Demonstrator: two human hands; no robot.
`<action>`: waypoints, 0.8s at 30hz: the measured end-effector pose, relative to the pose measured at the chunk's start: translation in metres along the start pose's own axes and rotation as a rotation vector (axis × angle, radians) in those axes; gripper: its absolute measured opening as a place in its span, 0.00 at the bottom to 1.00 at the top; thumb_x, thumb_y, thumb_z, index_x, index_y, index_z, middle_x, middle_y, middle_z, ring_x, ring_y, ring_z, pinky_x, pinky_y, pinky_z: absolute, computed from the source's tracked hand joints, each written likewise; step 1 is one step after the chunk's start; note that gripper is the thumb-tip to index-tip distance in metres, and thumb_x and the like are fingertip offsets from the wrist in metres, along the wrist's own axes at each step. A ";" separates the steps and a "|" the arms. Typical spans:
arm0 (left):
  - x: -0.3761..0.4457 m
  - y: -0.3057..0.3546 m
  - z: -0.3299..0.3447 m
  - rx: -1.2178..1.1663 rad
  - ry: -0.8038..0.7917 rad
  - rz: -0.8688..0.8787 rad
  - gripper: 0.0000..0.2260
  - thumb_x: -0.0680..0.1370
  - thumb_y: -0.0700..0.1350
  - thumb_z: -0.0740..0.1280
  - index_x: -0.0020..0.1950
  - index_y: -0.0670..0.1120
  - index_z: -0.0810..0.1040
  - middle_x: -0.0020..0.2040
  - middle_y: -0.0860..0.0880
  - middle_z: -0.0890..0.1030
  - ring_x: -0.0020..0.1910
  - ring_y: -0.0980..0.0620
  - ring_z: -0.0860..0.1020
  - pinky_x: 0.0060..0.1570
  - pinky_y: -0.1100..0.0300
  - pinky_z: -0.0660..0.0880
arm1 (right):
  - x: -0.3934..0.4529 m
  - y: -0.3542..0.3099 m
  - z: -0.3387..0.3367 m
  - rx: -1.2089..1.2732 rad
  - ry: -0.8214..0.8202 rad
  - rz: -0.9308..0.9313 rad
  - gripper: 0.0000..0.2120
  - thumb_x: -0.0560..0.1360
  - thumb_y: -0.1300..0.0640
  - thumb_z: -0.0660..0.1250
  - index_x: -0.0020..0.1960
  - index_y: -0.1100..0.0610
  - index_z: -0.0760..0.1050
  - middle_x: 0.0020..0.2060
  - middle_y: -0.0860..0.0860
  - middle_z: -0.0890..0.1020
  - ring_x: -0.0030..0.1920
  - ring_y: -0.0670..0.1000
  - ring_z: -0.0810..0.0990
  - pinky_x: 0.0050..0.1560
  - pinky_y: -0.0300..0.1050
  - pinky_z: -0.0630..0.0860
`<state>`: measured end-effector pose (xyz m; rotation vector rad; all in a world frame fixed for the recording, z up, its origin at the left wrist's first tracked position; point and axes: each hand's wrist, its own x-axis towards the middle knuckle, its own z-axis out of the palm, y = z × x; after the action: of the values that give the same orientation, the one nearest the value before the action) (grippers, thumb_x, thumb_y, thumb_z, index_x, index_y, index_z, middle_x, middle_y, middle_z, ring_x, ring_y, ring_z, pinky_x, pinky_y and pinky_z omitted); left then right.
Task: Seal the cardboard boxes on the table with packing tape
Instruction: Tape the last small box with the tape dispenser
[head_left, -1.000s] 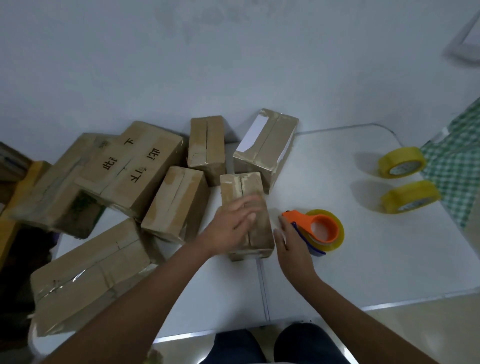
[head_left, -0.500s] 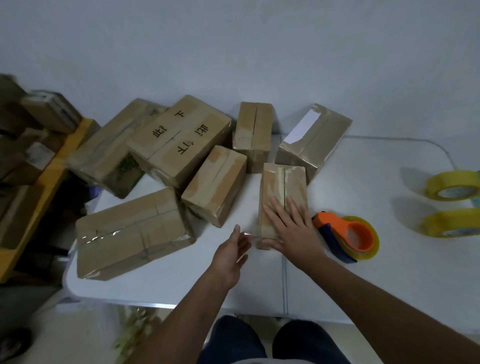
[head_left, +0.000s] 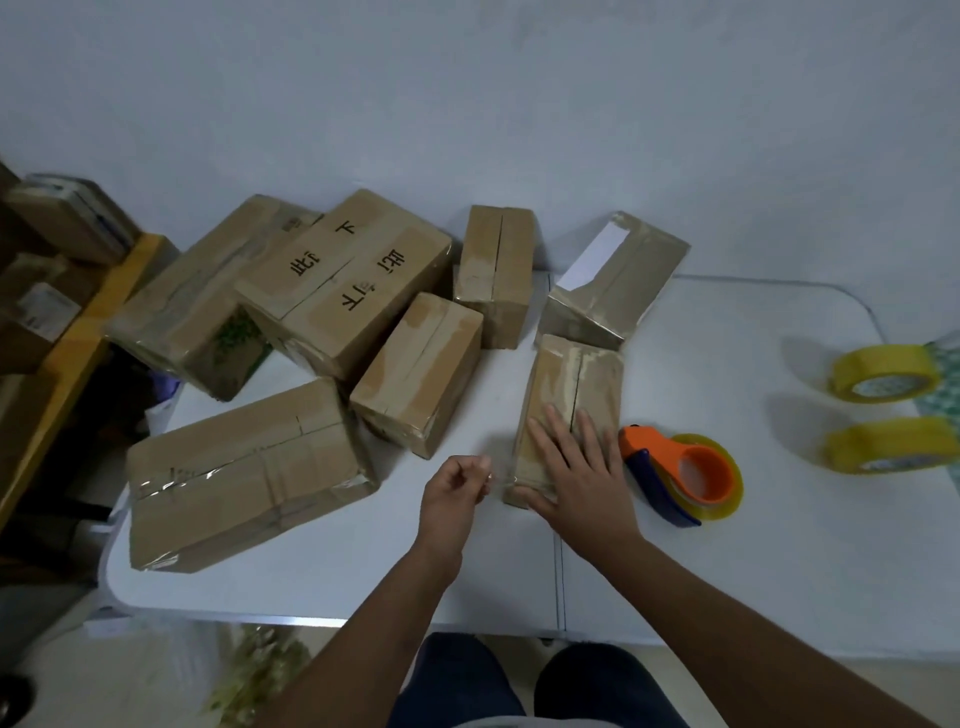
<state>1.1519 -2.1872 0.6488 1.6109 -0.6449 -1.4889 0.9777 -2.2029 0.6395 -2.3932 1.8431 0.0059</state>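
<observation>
My right hand (head_left: 574, 467) had swapped onto the small cardboard box (head_left: 571, 410), fingers flat, pinning it. My left hand (head_left: 451, 491), just beside, pinched a clear tape end (head_left: 500, 479), apparently for sealing the near edge. The tape dispenser (head_left: 680, 475) lay just right.

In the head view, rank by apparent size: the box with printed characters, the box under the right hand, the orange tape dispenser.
1. Box with printed characters, largest.
2. Box under the right hand.
3. Orange tape dispenser, smallest, though nearer the camera.

A yellow shelf (head_left: 78, 332) of parcels stands left of the white wall (head_left: 467, 104)
</observation>
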 end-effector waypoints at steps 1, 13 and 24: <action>0.001 -0.002 0.000 0.016 0.002 0.013 0.08 0.80 0.45 0.68 0.50 0.40 0.79 0.38 0.49 0.79 0.39 0.54 0.75 0.45 0.66 0.75 | 0.000 0.000 0.000 0.005 0.002 0.001 0.37 0.75 0.30 0.49 0.79 0.48 0.55 0.79 0.48 0.54 0.78 0.58 0.50 0.75 0.60 0.47; 0.020 -0.016 0.022 0.275 -0.086 0.137 0.06 0.83 0.45 0.63 0.47 0.46 0.75 0.40 0.50 0.79 0.40 0.53 0.75 0.43 0.55 0.73 | 0.003 0.001 0.003 0.017 -0.028 -0.003 0.36 0.77 0.30 0.45 0.79 0.47 0.52 0.79 0.48 0.51 0.79 0.58 0.47 0.75 0.64 0.52; 0.027 0.002 0.020 0.369 0.002 -0.018 0.11 0.82 0.39 0.59 0.52 0.49 0.80 0.53 0.51 0.82 0.53 0.51 0.79 0.53 0.58 0.76 | 0.002 -0.001 -0.003 -0.002 -0.038 0.004 0.38 0.75 0.30 0.45 0.79 0.47 0.51 0.79 0.49 0.51 0.79 0.58 0.48 0.74 0.63 0.49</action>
<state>1.1374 -2.2152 0.6365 1.8969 -0.9495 -1.4405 0.9788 -2.2045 0.6426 -2.3738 1.8331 0.0533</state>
